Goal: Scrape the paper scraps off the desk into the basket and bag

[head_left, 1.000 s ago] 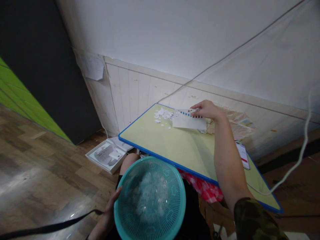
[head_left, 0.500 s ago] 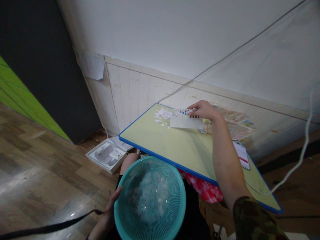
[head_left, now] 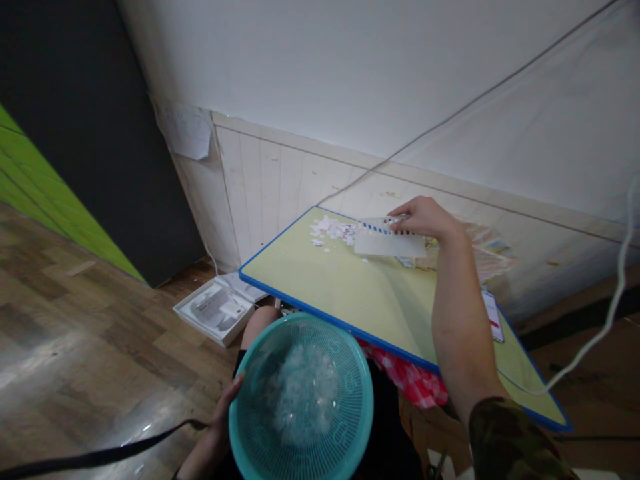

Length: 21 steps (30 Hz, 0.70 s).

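My left hand (head_left: pixel 226 408) grips the left rim of a turquoise plastic basket (head_left: pixel 366 400), which rests on my lap. Clear, whitish small pieces (head_left: pixel 305 393) lie inside it. Over the yellow table (head_left: pixel 350 293) my right hand (head_left: pixel 420 219) is closed on the upper edge of a translucent white sheet (head_left: pixel 390 245) with a row of holes. Just left of the sheet, small white paper scraps (head_left: pixel 333 229) are heaped near the table's back corner.
A phone-like object (head_left: pixel 493 315) lies at the table's right. An open white box (head_left: pixel 215 310) sits on the floor at left. Red checked cloth (head_left: pixel 410 379) hangs below the table. A white cable (head_left: pixel 607 320) crosses the right side; crumpled wrapping (head_left: pixel 485 250) is by the wall.
My right hand has moved to the right with the sheet, away from the scraps, and more of the heap shows. My left hand and the basket have stayed nearly still.
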Motion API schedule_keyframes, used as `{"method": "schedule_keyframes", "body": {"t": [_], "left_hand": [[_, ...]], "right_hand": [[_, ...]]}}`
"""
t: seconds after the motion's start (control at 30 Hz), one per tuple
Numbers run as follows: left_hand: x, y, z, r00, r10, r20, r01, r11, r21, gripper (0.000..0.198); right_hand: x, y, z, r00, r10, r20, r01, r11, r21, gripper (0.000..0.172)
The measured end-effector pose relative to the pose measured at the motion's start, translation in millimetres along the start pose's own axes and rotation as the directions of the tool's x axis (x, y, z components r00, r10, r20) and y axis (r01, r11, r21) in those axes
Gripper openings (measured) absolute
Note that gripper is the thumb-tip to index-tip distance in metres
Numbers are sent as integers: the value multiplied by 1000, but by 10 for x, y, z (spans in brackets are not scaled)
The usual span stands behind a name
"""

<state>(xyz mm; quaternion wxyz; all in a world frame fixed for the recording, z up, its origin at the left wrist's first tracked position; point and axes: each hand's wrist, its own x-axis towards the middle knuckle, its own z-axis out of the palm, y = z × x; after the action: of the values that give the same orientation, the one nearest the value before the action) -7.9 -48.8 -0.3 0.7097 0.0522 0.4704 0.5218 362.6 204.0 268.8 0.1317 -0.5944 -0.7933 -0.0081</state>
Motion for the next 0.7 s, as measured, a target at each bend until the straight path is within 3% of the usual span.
{"method": "schedule_keyframes", "body": {"t": [0.2,0.37,0.6,0.7], "left_hand": [[53,-55,-126,999,32,34,-33,999,23,31],[39,-53,-101,997,71,35,-73,996,55,24],[59,-65,-87,994,95,45,-97,994,50,28],[30,-68,-98,999,3,34,-4,1000,30,31]], "right_hand": [[156,-251,290,988,-113,-102,123,988,99,38],[229,-335,456,991,-127,-46,132,983,129,40],[96,-245,191,988,-130,88,123,989,88,37],[-13,-159,34,989,-59,137,58,998,12,36]]}}
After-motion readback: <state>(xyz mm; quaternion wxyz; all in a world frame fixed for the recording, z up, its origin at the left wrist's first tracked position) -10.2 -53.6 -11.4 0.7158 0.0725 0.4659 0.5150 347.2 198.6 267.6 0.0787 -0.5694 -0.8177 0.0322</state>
